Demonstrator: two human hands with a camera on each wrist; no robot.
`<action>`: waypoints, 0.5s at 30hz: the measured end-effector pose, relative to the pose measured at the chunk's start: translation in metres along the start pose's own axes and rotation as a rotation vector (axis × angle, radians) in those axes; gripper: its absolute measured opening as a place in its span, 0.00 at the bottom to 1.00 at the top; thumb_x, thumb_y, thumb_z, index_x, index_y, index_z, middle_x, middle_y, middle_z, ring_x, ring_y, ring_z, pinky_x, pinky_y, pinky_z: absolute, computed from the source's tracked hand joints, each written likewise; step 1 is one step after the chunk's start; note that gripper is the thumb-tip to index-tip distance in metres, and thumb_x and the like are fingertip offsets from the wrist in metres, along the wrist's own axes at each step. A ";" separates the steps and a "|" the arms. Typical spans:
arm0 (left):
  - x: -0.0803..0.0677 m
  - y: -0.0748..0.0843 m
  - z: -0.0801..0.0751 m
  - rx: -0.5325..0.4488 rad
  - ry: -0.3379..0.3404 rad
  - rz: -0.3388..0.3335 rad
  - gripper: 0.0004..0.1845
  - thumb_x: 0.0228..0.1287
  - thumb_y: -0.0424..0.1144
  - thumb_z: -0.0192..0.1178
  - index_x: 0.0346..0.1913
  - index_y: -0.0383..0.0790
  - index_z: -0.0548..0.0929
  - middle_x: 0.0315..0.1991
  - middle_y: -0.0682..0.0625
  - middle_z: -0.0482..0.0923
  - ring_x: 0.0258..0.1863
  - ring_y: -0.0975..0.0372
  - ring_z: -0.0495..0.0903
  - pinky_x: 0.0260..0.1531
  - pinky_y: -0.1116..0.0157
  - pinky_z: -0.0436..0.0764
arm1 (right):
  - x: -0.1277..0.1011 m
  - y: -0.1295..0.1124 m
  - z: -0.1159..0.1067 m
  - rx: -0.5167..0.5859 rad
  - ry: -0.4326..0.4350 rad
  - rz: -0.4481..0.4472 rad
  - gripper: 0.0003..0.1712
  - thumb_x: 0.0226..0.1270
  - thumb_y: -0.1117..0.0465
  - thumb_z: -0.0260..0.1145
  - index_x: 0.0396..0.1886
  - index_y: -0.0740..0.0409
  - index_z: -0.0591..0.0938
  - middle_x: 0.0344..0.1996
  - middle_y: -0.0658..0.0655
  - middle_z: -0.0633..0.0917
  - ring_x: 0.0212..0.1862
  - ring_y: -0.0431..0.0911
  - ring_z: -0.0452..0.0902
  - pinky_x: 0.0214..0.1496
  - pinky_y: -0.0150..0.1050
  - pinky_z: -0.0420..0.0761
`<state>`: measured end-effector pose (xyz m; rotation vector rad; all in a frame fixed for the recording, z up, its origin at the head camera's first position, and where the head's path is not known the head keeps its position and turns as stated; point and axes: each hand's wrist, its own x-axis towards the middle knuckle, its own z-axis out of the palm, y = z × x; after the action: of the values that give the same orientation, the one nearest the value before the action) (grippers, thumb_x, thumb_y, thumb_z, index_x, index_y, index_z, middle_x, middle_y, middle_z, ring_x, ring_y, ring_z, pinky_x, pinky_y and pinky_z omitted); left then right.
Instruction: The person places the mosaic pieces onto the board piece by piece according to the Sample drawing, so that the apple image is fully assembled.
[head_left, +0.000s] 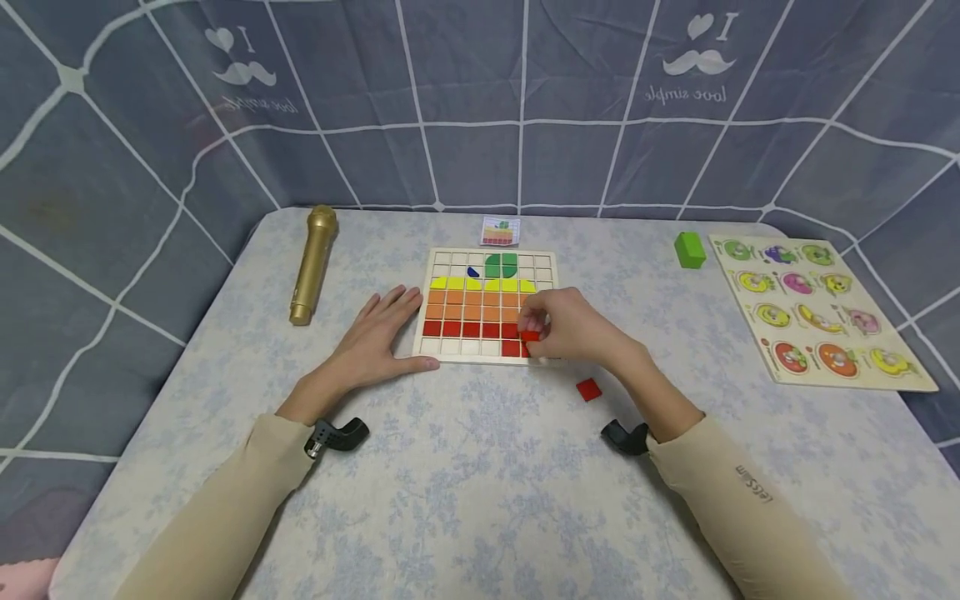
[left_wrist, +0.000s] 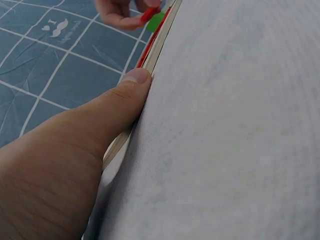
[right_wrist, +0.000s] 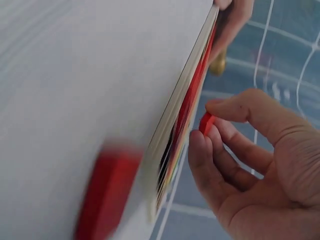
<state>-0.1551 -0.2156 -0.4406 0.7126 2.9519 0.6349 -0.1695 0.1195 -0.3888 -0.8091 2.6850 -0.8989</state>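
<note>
The right hand [head_left: 577, 329] pinches a red tile [head_left: 529, 337] between thumb and fingertips, just over the lower right corner of the grid board [head_left: 487, 354] at the centre of the head view. In the right wrist view the tile [right_wrist: 206, 123] sits clamped between thumb tip and forefinger, close beside the board's edge [right_wrist: 182, 105] — whether it touches the board cannot be told.

The left hand [head_left: 378, 333] lies flat on the table [head_left: 480, 483], fingers straight and spread, its thumb [left_wrist: 112, 107] pressed along the board's lower left edge [left_wrist: 155, 55].

The board holds rows of yellow, orange and red tiles, with green and blue pieces above them. A second red tile [head_left: 588, 389] lies loose on the table below the right hand, near the wrist.

Further off: a gold microphone [head_left: 313, 262] at upper left, a small card [head_left: 500, 231] above the board, a green block [head_left: 690, 249] and a fruit puzzle [head_left: 817, 312] at right. Nothing stands between the hand and the board.
</note>
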 end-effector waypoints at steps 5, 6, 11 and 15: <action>-0.001 0.001 0.000 0.001 -0.001 -0.002 0.62 0.57 0.64 0.74 0.84 0.34 0.56 0.85 0.40 0.54 0.86 0.47 0.46 0.85 0.45 0.42 | 0.020 -0.027 0.017 0.000 0.012 -0.079 0.08 0.54 0.69 0.74 0.35 0.59 0.87 0.30 0.54 0.86 0.35 0.45 0.79 0.40 0.37 0.83; -0.001 0.001 0.000 0.000 -0.001 -0.003 0.61 0.57 0.64 0.74 0.84 0.34 0.56 0.85 0.40 0.54 0.86 0.47 0.46 0.85 0.45 0.41 | 0.024 -0.032 0.021 0.003 0.010 -0.086 0.08 0.55 0.69 0.75 0.35 0.59 0.87 0.30 0.54 0.86 0.35 0.45 0.79 0.40 0.37 0.83; 0.000 -0.001 0.000 -0.004 -0.002 -0.001 0.61 0.58 0.64 0.74 0.84 0.35 0.56 0.85 0.41 0.54 0.86 0.48 0.46 0.85 0.45 0.42 | 0.040 -0.050 0.036 -0.009 -0.010 -0.105 0.09 0.54 0.70 0.75 0.36 0.60 0.87 0.31 0.54 0.86 0.35 0.45 0.78 0.39 0.35 0.81; 0.000 -0.002 0.000 -0.009 0.001 0.007 0.61 0.58 0.65 0.73 0.84 0.35 0.57 0.85 0.41 0.54 0.86 0.48 0.46 0.85 0.45 0.42 | 0.051 -0.057 0.047 -0.019 -0.022 -0.142 0.08 0.55 0.70 0.75 0.36 0.60 0.88 0.31 0.54 0.86 0.35 0.45 0.79 0.40 0.33 0.81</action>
<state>-0.1558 -0.2175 -0.4416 0.7219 2.9464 0.6486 -0.1703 0.0298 -0.3927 -1.0183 2.6486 -0.8899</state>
